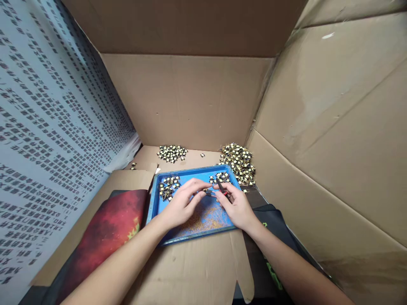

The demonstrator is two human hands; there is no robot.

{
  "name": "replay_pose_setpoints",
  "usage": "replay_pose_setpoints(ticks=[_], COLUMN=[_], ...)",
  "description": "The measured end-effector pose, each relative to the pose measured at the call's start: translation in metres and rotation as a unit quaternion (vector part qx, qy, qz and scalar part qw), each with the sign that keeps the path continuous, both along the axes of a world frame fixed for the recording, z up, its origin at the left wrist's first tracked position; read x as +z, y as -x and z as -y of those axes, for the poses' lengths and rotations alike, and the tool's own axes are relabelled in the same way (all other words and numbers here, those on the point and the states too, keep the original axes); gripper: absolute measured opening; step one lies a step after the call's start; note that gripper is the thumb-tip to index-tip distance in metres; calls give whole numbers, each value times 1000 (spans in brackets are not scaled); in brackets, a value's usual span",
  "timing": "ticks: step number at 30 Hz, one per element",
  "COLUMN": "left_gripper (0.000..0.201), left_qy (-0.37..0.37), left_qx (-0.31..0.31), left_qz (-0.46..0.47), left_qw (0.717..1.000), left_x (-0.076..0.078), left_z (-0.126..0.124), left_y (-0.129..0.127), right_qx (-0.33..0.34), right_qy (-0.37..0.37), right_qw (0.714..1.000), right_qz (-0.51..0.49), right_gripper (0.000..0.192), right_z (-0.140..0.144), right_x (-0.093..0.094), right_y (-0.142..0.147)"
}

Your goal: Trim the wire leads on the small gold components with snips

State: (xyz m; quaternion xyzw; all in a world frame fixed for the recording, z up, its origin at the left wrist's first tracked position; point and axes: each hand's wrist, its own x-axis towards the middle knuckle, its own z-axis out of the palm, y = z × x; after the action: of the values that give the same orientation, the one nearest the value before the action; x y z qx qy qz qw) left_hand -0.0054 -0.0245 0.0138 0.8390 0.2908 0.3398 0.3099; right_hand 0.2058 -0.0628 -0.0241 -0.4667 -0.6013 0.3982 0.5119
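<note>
Two hands (210, 201) over scuffed blue tray (187, 174).

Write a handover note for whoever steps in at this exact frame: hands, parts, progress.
Left hand pinches a small part over the blue tray.
Right hand holds a red-handled tool against that part.
Two small part clusters in the tray: left cluster, right cluster.
Beyond the tray: a small pile and a larger pile.
Which pile is finished, I cannot tell.
</note>
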Motion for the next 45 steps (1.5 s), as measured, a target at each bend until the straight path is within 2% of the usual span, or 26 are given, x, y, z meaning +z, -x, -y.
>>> replay_pose_setpoints(ticks=[3, 8, 14, 19, 24, 27, 30, 33, 36, 38, 40, 45], left_gripper=[21, 26, 27, 27, 21, 19, 18, 18, 26, 38, 44, 46], left_qy=[12, 39, 53, -1, -68, -78, -55, 5, 158, 281, 365, 477], left_qx=[2, 12, 29, 38, 56, 59, 58, 66, 29, -24, -57, -96], left_qz=[-6, -40, -25, -26, -70, -101, -102, -75, -4, 62, 118, 139], left_qw=[1000, 998, 998, 999, 994, 990, 992, 995, 987, 957, 922, 862], left_x=[-1, -6, -7, -11, -16, -17, -14, -10, -9, -9, -9, -3], left_z=[2, 5, 4, 6, 8, 7, 7, 8, 8, 7, 5, 3], left_y=[0, -1, -4, -4, -2, -2, -2, -4, -7, -8, -8, -4], right_qx=[20, 38, 48, 74, 63, 38, 16, 8, 5, 3, -3, -13], right_qy=[-3, 10, 21, 18, -33, -80, -97, -103, -108, -102, -92, -108], right_qw=[1000, 999, 999, 997, 995, 990, 985, 984, 983, 985, 988, 988], right_qz=[1, -1, -7, 17, 64, 114, 140, 147, 149, 140, 126, 112], right_gripper=[26, 24, 25, 38, 44, 27, 11, 8, 6, 6, 6, 10], right_z=[3, 7, 6, 12, 15, 15, 15, 15, 14, 14, 14, 13], right_x=[5, 8, 6, 10, 13, 12, 9, 7, 8, 9, 10, 8], right_y=[2, 7, 7, 8, 9, 9, 9, 9, 9, 9, 8, 6])
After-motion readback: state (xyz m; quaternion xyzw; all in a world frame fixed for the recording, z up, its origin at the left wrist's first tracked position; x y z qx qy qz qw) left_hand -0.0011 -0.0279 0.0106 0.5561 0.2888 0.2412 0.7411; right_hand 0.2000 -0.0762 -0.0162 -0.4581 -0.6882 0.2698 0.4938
